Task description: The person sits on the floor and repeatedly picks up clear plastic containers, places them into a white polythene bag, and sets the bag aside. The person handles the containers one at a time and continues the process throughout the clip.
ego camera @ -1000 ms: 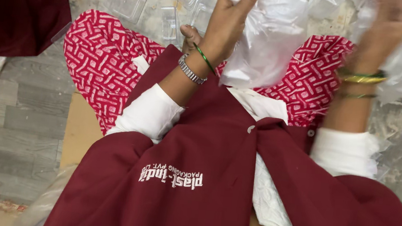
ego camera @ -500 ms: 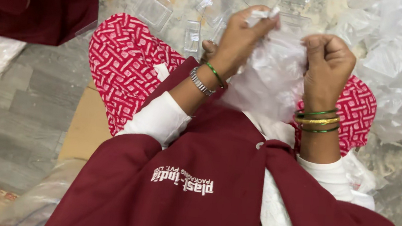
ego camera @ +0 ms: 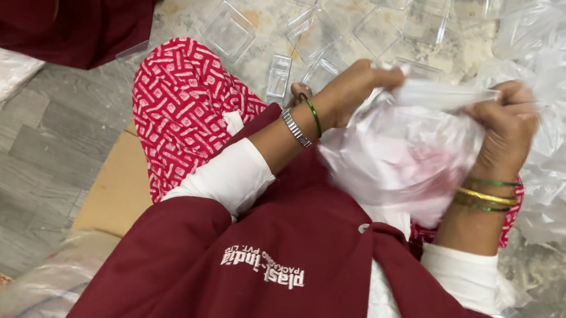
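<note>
Clear plastic bag point(ego camera: 403, 150) stretched between both hands, left hand point(ego camera: 355, 89) and right hand point(ego camera: 507, 126) apart, each clamped on its top edge, above the lap.

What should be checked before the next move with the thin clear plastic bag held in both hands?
1. Left hand grips the mouth of the thin clear plastic bag: ok.
2. Right hand grips the opposite edge: ok.
3. Bag mouth pulled taut between hands: ok.
4. Bag contents: cannot tell, film too cloudy.
5. Small clear plastic boxes lie on the floor close ahead: ok.
6. Bag hangs over the red patterned lap: ok.
</note>
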